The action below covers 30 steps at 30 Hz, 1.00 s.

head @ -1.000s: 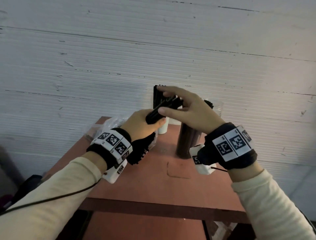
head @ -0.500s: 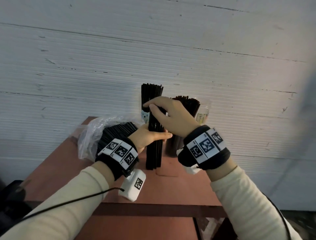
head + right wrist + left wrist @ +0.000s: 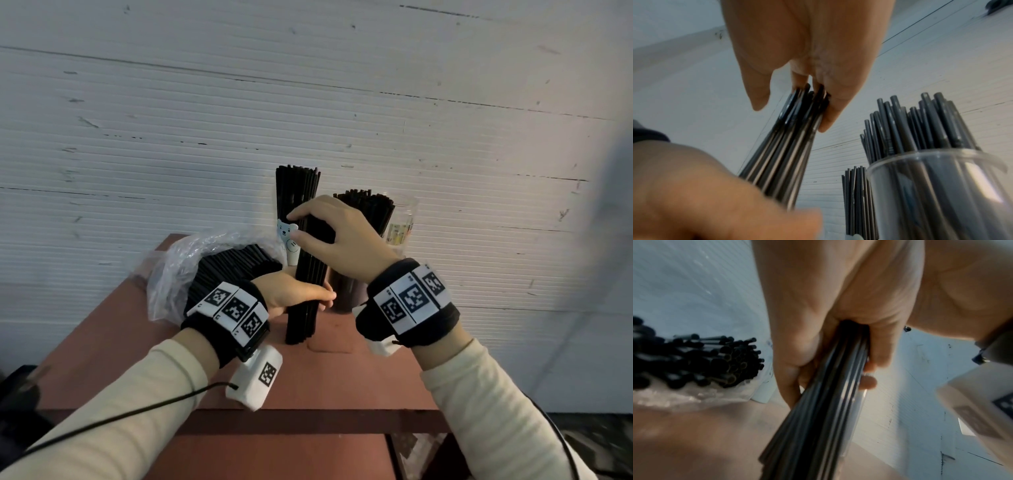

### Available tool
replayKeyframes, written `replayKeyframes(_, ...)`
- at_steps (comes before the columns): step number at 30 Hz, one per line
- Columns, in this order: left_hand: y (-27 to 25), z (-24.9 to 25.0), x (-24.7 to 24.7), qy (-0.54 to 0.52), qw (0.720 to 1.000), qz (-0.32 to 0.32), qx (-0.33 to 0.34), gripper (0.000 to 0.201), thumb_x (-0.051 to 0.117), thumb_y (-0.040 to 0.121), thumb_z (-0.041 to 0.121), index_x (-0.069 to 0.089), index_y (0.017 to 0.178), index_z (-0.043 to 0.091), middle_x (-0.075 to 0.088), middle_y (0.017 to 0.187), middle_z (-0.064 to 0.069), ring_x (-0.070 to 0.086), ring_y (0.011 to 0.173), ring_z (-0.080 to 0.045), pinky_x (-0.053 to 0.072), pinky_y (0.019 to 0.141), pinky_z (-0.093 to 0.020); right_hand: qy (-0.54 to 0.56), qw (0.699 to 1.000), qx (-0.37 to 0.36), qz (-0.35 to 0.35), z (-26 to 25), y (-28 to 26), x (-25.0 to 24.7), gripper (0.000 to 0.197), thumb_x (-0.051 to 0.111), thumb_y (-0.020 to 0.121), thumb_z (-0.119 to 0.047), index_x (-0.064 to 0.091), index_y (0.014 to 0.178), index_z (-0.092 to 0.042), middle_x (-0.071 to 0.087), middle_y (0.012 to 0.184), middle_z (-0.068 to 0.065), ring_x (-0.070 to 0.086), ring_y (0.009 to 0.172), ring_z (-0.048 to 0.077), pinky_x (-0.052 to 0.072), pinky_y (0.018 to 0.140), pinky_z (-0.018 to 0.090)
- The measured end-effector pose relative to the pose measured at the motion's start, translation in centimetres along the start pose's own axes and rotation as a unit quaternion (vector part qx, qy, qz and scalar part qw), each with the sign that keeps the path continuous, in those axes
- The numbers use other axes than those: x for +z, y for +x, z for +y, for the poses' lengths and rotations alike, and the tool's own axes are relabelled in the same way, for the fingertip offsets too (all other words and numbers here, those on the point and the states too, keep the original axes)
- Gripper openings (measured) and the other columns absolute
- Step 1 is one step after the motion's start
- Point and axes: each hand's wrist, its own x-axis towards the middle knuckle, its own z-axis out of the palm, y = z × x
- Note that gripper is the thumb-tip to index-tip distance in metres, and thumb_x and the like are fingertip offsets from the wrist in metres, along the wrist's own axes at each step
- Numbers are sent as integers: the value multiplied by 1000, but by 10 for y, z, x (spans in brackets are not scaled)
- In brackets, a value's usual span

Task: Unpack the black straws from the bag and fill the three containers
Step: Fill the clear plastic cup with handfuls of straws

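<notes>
A bundle of black straws (image 3: 303, 308) stands upright with its lower ends on the reddish table (image 3: 342, 377). My left hand (image 3: 291, 293) grips the bundle low down, thumb across the front. My right hand (image 3: 295, 226) curls over the top ends, fingers and thumb around them. In the left wrist view the left hand (image 3: 830, 369) wraps the bundle (image 3: 818, 426). In the right wrist view the right hand's fingertips (image 3: 826, 123) cap the straw ends (image 3: 785, 154). The clear plastic bag (image 3: 191, 260) at the left holds more black straws (image 3: 233, 267).
Behind the hands a white bear-print cup (image 3: 287, 236) holds tall straws (image 3: 297, 185). A clear container (image 3: 941, 186) packed with straws (image 3: 368, 209) stands right of it, and another clear cup (image 3: 402, 222) further right. The white wall is close behind; the table's front edge (image 3: 308, 421) is near me.
The bundle went from lying tilted between my hands to standing upright on the table. My right hand moved onto its top, and my left slid down to its lower part.
</notes>
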Motion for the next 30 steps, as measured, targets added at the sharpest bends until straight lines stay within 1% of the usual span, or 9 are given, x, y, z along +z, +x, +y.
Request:
replayKeyframes(4,-6,14,-2,57,998,33,25,60,62,86,52,62,100,-7,60,75,-2,60,87,-18,44,100,-34,42,997,28,50,-2,-5,-15,71,71,83,-43,38,143,-22,39,143,-4,41,125,2,30,98,5)
replayKeyframes(8,-25,42,-3,100,989,0,113,34,57,93,42,55,70,17,56,69,1,60,85,-22,46,96,-40,85,990,90,73,0,-10,-31,98,79,65,-59,29,145,-29,33,135,-5,42,118,6,40,93,13)
replayKeyframes(11,-36,56,3,130,981,-69,126,32,61,89,37,58,61,23,58,70,-2,60,79,-21,51,88,-42,120,986,108,-49,2,-14,-35,79,75,59,-64,54,127,-29,45,123,-4,46,119,10,44,99,26)
replayKeyframes(14,-38,56,10,140,973,-136,120,39,59,96,16,65,59,27,61,65,7,59,72,-11,52,78,-28,187,968,91,-138,0,-20,-32,43,82,75,-30,67,113,-16,66,100,4,63,98,11,50,87,18)
replayKeyframes(18,-32,48,16,94,974,-145,148,40,63,90,2,66,58,26,60,61,7,57,63,-7,49,67,-20,183,975,92,-91,1,-23,-27,20,75,83,-15,66,91,1,68,87,18,67,85,27,57,77,35)
replayKeyframes(21,-25,50,18,68,981,-91,157,9,70,85,5,65,79,10,64,68,7,60,69,-6,50,69,-18,164,982,85,-38,2,-18,-33,17,69,84,-7,61,85,8,63,82,25,64,79,31,54,75,43)
replayKeyframes(22,-21,50,18,47,985,-54,159,14,75,82,9,63,90,9,66,76,6,62,74,-7,52,74,-20,167,982,86,-12,2,-15,-40,17,68,85,-6,60,84,9,62,80,25,63,75,28,54,72,40)
replayKeyframes(26,3,45,17,31,968,152,197,80,89,62,31,39,125,32,56,116,0,59,105,-11,50,84,-23,185,970,108,112,9,1,-76,9,66,86,-2,63,78,1,58,63,-3,55,55,0,42,50,13)
replayKeyframes(30,31,42,18,11,955,226,192,117,92,54,32,14,142,35,34,133,0,38,125,-13,36,92,-18,196,952,149,184,24,15,-105,9,66,85,-8,61,77,-8,51,62,-2,45,53,11,31,44,20)
